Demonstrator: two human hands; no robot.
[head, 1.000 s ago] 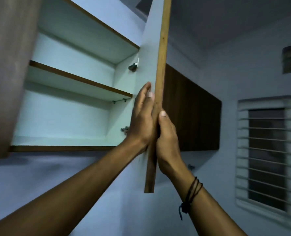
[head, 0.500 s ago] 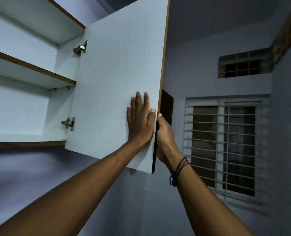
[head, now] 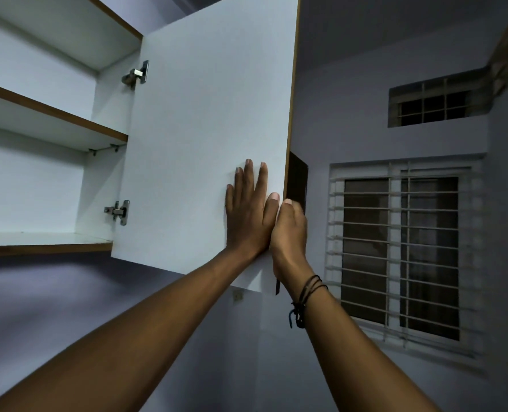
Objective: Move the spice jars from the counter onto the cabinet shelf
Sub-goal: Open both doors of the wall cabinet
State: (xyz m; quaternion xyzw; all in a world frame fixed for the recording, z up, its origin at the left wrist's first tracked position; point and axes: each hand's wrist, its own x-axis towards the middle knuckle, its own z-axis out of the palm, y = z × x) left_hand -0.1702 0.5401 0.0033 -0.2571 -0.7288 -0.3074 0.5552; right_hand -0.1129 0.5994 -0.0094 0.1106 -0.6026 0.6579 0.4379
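Note:
The wall cabinet stands with its door (head: 205, 138) swung wide, white inner face toward me. My left hand (head: 248, 211) lies flat on that inner face near the free edge, fingers spread. My right hand (head: 289, 233) grips the door's free edge from the outer side, thumb on the edge. The bottom shelf (head: 44, 243) and the middle shelf (head: 53, 114) are bare white boards with wooden fronts. No spice jars and no counter are in view.
Two metal hinges (head: 117, 212) hold the door on its left side. A barred window (head: 401, 251) and a small vent window (head: 434, 104) sit in the wall to the right. A dark cabinet panel (head: 298, 182) shows behind the door's edge.
The door has swung from edge-on toward me to wide, its inner face now showing. My view has turned right. Both hands stayed on the door's free edge.

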